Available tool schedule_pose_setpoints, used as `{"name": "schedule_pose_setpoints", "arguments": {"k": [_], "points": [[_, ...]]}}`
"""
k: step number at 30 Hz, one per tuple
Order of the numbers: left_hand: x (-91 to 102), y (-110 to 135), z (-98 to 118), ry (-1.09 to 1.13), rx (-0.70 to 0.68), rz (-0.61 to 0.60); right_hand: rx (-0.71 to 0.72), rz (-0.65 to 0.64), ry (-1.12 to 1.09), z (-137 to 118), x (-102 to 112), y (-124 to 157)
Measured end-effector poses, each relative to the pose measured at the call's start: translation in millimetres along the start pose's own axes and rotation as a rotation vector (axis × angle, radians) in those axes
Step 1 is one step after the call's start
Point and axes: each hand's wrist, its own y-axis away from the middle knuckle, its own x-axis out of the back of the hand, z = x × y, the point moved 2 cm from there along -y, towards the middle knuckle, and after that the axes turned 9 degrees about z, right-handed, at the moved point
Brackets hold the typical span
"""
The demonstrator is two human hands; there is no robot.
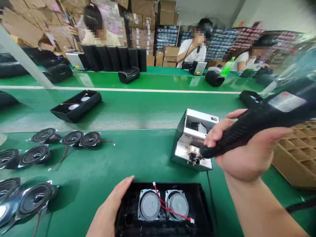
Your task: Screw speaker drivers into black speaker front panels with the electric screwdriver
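Note:
My right hand [244, 154] is wrapped round a black electric screwdriver [237, 131]. Its tip meets the front outlet of a white and black screw feeder [195, 141]. At the bottom, my left hand [111, 209] grips the left side of an open black speaker housing [128, 197]. Two round drivers, a left one [149, 204] and a right one [177, 204], sit inside it with their silver backs up. Red wires [170, 210] with white plugs lie across them. My left fingers are partly hidden by the housing wall.
Several loose speaker drivers [36, 154] lie on the green table at left. Beyond, the belt [148, 108] carries another open housing [76, 108]. At right stands a cardboard divider box [296, 154]. Across the line, several people work near upright black housings [113, 57] and a green bottle [227, 66].

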Motion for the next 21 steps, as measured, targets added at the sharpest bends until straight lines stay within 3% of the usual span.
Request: {"name": "schedule_pose_setpoints", "arguments": {"k": [21], "points": [[2.5, 1.1, 7.9, 0.066, 0.093, -0.016, 0.002, -0.074, 0.028, -8.2, -0.1, 9.4]]}}
